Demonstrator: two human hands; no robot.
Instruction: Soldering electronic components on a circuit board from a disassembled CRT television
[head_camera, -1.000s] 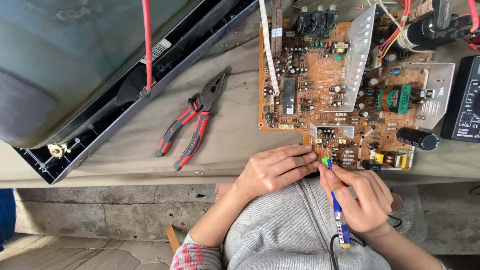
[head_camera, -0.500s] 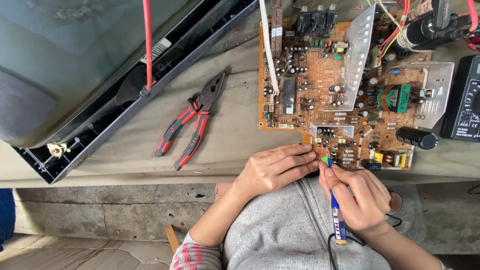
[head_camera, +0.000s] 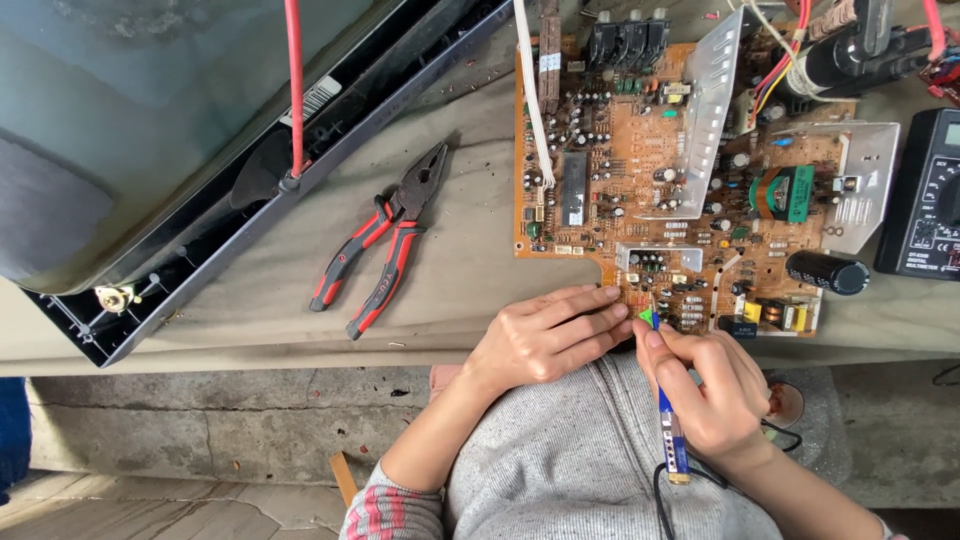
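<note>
Two hands work at the near edge of the tabletop, just above a grey-clad lap. The right hand is curled shut around a blue-handled soldering iron, pinching it like a pen between thumb and fingers, with the tip pointing far and touching the near edge of the circuit board; a black cord trails from the handle's near end. The left hand lies just to the left, its fingers extended and held together, fingertips resting on the board's near edge beside the iron's tip; it grips nothing. The board is a large orange-brown panel lying flat, crowded with small components, with two silvery heat sinks, a green-wound coil and a black cylindrical capacitor on its right part. Left of the board, well apart from the hands, a pair of red-and-black pliers lies on the tabletop with its jaws pointing far. At the right edge sits a black multimeter, just beside the board. Farther left, a large dark television shell rests tilted, with a red cable running down to its frame. A white ribbon cable crosses the far left part of the board.
</note>
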